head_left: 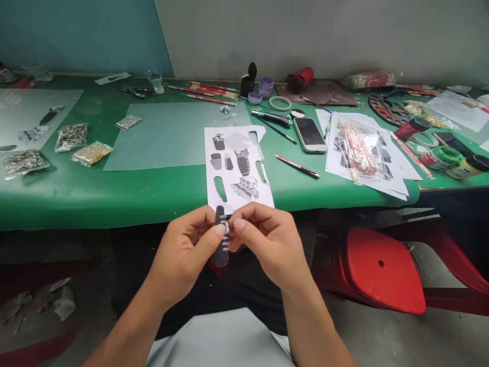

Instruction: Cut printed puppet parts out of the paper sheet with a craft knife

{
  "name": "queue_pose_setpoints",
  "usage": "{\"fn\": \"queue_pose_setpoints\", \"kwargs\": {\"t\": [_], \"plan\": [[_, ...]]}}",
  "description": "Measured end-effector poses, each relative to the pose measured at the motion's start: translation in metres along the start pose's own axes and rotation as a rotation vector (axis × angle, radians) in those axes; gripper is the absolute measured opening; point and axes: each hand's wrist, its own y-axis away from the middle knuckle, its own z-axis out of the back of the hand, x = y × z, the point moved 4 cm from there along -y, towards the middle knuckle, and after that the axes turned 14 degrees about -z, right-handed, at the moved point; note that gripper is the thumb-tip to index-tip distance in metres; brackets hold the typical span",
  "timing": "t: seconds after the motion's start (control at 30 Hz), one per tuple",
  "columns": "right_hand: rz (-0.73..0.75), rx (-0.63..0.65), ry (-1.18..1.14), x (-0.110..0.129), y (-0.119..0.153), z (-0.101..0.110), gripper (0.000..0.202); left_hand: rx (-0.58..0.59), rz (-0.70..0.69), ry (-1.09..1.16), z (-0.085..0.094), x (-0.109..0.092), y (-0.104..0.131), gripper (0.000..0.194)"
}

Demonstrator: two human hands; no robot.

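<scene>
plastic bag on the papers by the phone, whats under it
White sheets lie under the plastic bag, with dark printed shapes showing at its sides; whatever is printed directly beneath is hidden.

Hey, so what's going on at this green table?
Someone's left hand holds a small black cutout with pale loops along one edge, and their right hand is at that edge. Both hands are just in front of the table's edge. Beyond them lies a printed white sheet with shapes cut out, and a craft knife rests to its right.
</scene>
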Motion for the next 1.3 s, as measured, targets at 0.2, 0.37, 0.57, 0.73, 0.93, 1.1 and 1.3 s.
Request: {"fn": "queue_pose_setpoints", "kwargs": {"t": [0.2, 0.37, 0.57, 0.73, 0.93, 1.1, 1.3], "plan": [[-0.048, -0.017, 0.061, -0.004, -0.001, 0.001, 0.013, 0.038, -0.015, 0.007, -0.002, 0.001, 0.000, 0.026], [-0.064, -0.028, 0.067, -0.006, -0.001, 0.000, 0.011, 0.042, -0.013, 0.013, -0.002, 0.001, 0.000, 0.024], [-0.076, -0.012, 0.029, -0.005, 0.000, -0.001, 0.009, 0.044, -0.010, 0.009, -0.002, 0.000, 0.000, 0.026], [-0.059, -0.007, 0.000, -0.003, 0.000, -0.001, 0.012, 0.018, 0.009, -0.010, 0.000, 0.001, 0.001, 0.027], [-0.075, 0.016, 0.031, -0.007, 0.001, 0.000, 0.015, -0.002, 0.005, -0.031, 0.000, 0.002, 0.000, 0.029], [-0.092, 0.016, 0.068, -0.009, 0.001, 0.001, 0.019, 0.023, 0.000, -0.015, 0.000, 0.001, 0.001, 0.028], [-0.094, 0.002, 0.076, -0.010, -0.001, 0.000, 0.018, 0.023, 0.011, -0.014, 0.000, 0.003, 0.001, 0.029]]}}
